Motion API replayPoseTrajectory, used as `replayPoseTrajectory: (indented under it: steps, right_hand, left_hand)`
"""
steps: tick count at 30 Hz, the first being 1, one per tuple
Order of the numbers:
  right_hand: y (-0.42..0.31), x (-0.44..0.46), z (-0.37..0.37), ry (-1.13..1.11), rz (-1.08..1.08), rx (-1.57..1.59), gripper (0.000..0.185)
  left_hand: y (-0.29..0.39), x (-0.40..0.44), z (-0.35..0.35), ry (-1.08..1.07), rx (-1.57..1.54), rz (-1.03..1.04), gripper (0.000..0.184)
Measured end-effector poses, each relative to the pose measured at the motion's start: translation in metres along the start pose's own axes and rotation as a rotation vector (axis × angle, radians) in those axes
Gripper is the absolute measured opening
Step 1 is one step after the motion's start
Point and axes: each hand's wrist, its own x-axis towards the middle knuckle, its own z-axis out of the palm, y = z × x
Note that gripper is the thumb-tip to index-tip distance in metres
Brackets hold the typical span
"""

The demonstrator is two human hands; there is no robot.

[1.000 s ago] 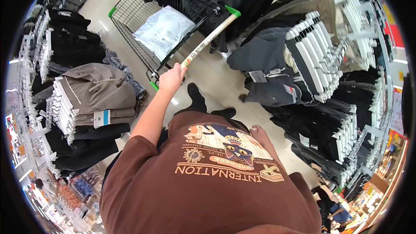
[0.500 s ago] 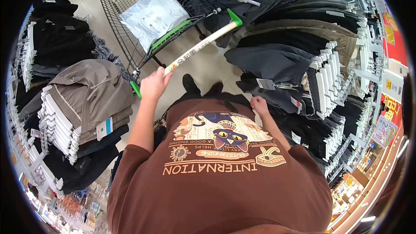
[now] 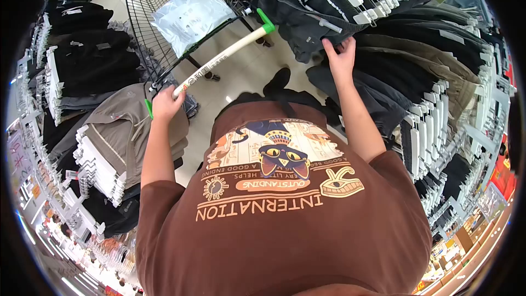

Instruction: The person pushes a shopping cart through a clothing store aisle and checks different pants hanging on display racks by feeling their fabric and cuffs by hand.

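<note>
Head view: the left hand is gripping the left end of the handle of a wire cart, fingers wrapping around it. The right hand is touching the edge of a dark garment, which is hanging at upper right beside white hangers; whether thumb and fingers are closing on cloth, I cannot tell. The step in hand is seemingly handling this garment while steadying the cart; further handling is likely calling for a light hold and a still handle. The handle's right end is sitting near the garment; bare floor is showing between handle and body, brown garments crowding the left.
</note>
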Motion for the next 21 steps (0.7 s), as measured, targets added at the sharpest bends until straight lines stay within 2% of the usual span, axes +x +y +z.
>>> replayPoseTrajectory:
  steps: [1,3,4,5,7,11,12,15,16,18,20,21]
  right_hand:
    - [0.000,0.006,0.006,-0.033,0.012,0.031,0.069]
    - [-0.004,0.016,0.019,-0.085,0.032,0.090,0.062]
    - [-0.017,0.016,0.023,-0.124,0.056,-0.017,0.051]
    - [0.000,0.014,0.029,-0.119,0.014,-0.093,0.049]
    - [0.015,0.006,0.041,-0.156,0.076,0.133,0.051]
    - [0.080,-0.011,0.063,-0.273,0.223,0.091,0.050]
    - [0.095,-0.016,0.066,-0.251,0.106,-0.064,0.049]
    - [0.111,-0.033,0.070,-0.123,0.284,-0.146,0.049]
    - [0.082,-0.036,0.077,-0.070,0.451,-0.154,0.051]
    - [0.063,-0.047,0.086,0.084,0.676,0.181,0.053]
    - [0.009,-0.055,0.102,0.233,0.862,0.497,0.055]
    - [-0.019,-0.059,0.106,0.218,0.916,0.685,0.054]
  left_hand:
    - [0.001,0.009,-0.007,-0.012,0.003,-0.003,0.042]
    - [0.023,0.033,-0.010,0.108,-0.058,0.153,0.046]
    - [0.042,0.049,-0.011,0.192,-0.111,0.243,0.048]
    - [0.060,0.070,-0.011,0.143,-0.065,0.182,0.048]
    - [0.087,0.102,-0.008,0.023,0.027,0.066,0.050]
    - [0.083,0.136,-0.020,-0.020,0.097,0.043,0.051]
    - [0.081,0.141,-0.021,-0.012,0.084,0.042,0.051]
    - [0.074,0.162,-0.025,-0.004,0.053,0.038,0.050]
    - [0.069,0.171,-0.029,-0.001,0.041,0.040,0.050]
    - [0.065,0.184,-0.039,-0.004,-0.075,0.034,0.050]
    - [0.061,0.192,-0.050,0.042,-0.232,0.036,0.047]
    - [0.060,0.194,-0.053,0.192,-0.252,0.210,0.047]
